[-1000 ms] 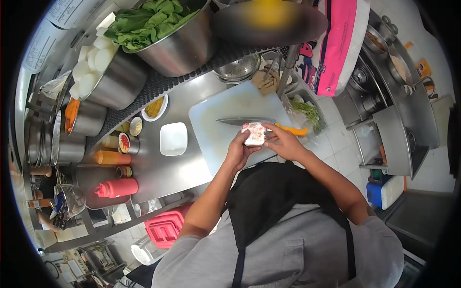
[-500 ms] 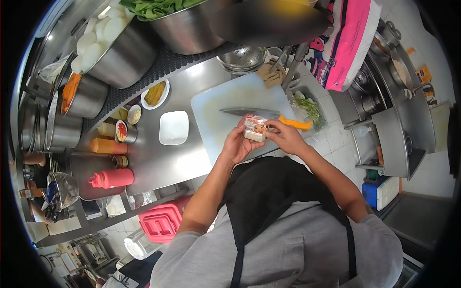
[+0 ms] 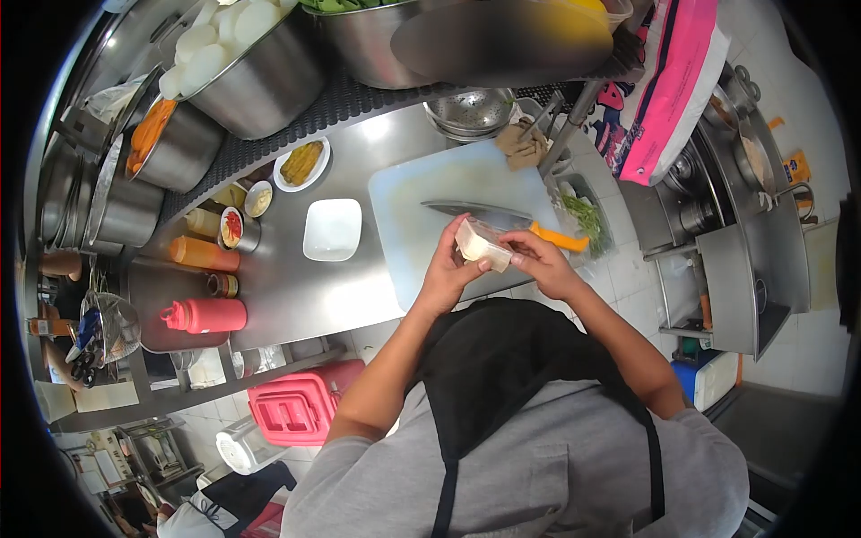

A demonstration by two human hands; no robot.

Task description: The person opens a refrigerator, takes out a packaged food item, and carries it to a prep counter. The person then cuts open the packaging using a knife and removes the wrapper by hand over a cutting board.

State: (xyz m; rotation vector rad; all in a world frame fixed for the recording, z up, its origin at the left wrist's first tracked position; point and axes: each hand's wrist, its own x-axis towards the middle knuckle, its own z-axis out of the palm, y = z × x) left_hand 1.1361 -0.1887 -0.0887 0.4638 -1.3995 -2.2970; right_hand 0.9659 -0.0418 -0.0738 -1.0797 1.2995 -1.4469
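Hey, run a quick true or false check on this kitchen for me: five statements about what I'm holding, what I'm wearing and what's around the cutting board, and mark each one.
1. The left hand and the right hand both hold the small packet. True.
2. The knife is in the right hand. False: its blade lies over the cutting board.
3. The square white bowl stands to the left of the cutting board. True.
4. The plate of food sits on the cutting board. False: it is on the metal counter.
5. A black apron is worn over a grey shirt. True.
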